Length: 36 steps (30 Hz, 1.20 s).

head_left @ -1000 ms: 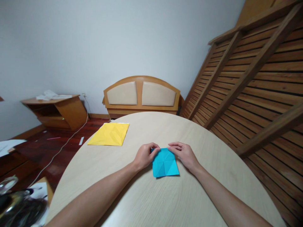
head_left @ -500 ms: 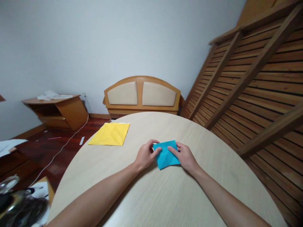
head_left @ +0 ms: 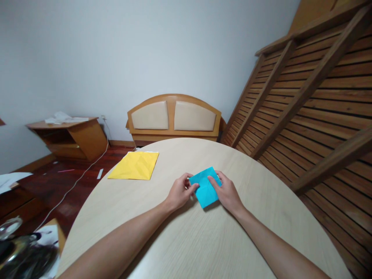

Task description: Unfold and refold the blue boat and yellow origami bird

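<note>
Between my two hands is a square of blue paper [head_left: 205, 192] with crease lines across it, held tilted just over the round table [head_left: 186, 248]. My left hand [head_left: 180, 191] pinches its left edge, thumb on top and fingers behind. At the right edge, my right hand [head_left: 227, 190] grips the paper the same way, its thumb lying flat on the upper face. The fingers under the sheet are mostly hidden. To the left on the table lies a creased yellow sheet of paper [head_left: 135, 166], with a white edge showing along its far side.
A wooden headboard [head_left: 174, 116] stands against the wall beyond the table. Slatted wooden panels [head_left: 314, 104] lean at the right. On the left are a low cabinet [head_left: 87, 137], a white cord [head_left: 78, 180] on the floor and a dark cluttered heap [head_left: 26, 252].
The blue paper has turned counterclockwise in my hands, and its lower corner has swung right. My right thumb has shifted slightly up along it. The yellow sheet stays put.
</note>
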Tool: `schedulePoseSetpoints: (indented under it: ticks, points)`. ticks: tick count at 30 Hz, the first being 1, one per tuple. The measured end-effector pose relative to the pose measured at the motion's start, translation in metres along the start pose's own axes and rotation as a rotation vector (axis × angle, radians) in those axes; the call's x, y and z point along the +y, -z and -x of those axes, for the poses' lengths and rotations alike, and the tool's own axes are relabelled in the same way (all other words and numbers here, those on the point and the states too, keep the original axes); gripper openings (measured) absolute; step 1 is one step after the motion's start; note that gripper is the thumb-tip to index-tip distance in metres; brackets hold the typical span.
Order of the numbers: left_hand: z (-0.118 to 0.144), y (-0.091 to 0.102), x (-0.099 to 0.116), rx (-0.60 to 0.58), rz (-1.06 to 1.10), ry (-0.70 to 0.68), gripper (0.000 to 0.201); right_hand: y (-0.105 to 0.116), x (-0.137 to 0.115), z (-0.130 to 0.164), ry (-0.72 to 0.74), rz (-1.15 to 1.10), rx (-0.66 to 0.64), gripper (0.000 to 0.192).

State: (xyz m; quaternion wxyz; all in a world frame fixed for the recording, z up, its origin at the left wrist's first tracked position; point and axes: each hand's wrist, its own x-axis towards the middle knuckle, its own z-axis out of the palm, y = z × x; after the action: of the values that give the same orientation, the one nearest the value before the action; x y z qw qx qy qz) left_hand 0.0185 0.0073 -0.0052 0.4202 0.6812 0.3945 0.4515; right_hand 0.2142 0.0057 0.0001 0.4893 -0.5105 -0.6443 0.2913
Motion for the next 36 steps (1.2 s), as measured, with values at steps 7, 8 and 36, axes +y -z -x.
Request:
schedulePoseSetpoints:
  ticks: [7, 8, 36]
  points:
    - [0.005, 0.006, 0.004, -0.033, -0.471, -0.136, 0.035, 0.014, 0.016, -0.006, -0.025, 0.195, 0.005, 0.045]
    - [0.005, 0.007, 0.005, -0.044, -0.52, -0.138, 0.029, 0.018, 0.016, -0.007, -0.002, 0.263, 0.041, 0.043]
    - [0.003, 0.016, -0.006, -0.428, -0.974, -0.09, 0.058, 0.016, 0.007, 0.012, 0.214, 0.648, -0.686, 0.081]
